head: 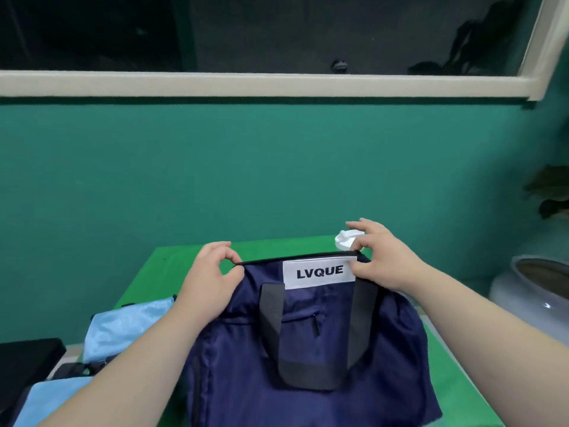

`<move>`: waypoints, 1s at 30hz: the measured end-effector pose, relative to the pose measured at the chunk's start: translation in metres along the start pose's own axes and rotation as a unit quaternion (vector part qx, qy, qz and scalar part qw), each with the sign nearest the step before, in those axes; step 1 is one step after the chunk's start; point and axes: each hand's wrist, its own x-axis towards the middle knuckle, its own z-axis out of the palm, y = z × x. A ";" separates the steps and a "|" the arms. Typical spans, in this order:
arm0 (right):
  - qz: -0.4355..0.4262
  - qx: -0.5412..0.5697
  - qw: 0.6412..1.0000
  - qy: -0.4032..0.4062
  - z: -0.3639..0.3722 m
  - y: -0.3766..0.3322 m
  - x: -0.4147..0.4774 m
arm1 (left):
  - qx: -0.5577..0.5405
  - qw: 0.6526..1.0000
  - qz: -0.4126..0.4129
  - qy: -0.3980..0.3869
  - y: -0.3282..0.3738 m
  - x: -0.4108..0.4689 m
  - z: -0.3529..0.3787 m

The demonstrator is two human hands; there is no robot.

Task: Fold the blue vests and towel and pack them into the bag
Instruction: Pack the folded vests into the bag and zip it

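The left hand (pixel 209 278) pinches the left end of the bag's top edge between thumb and curled fingers. The right hand (pixel 381 257) pinches the right end of that edge, its other fingers spread above. Both hold the dark zipped rim taut and level.

Beyond this rim, a bare strip of the bright green table (pixel 264 249) runs to the far edge, which meets the teal wall (pixel 277 167). Right of the bag, the table's side edge slants close by, leaving only a narrow green margin.

The navy blue fabric bag (pixel 397 349) stands on the table, loosely creased, with a white "LVQUE" label (pixel 318 271) under the rim, a dark grey looped carry strap (pixel 271 315) hanging down its front, and a small zip pocket between the strap's sides.

Left of the bag lies light blue mesh cloth (pixel 123 322), partly under the left forearm. A small white plastic object (pixel 343 238) sits behind the bag, by the right hand's fingers.
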 end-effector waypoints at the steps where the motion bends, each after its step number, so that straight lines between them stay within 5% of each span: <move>1: -0.012 -0.002 1.000 0.011 -0.005 -0.004 -0.001 | -0.001 1.000 0.008 0.006 0.002 -0.002 -0.004; 9: -0.082 0.027 0.990 0.113 0.019 -0.020 -0.066 | -0.026 0.998 0.048 0.030 -0.010 -0.067 -0.005; 18: 0.001 0.024 0.999 -0.038 0.105 0.014 -0.183 | -0.033 0.983 0.064 -0.170 -0.061 -0.171 0.034; 26: 0.021 -0.004 0.997 -0.073 0.097 0.015 -0.155 | 0.118 0.956 0.103 -0.246 -0.052 -0.152 0.052; 30: 0.006 -0.081 0.990 -0.111 0.110 0.008 -0.122 | 0.259 0.890 0.146 -0.344 -0.043 -0.133 0.072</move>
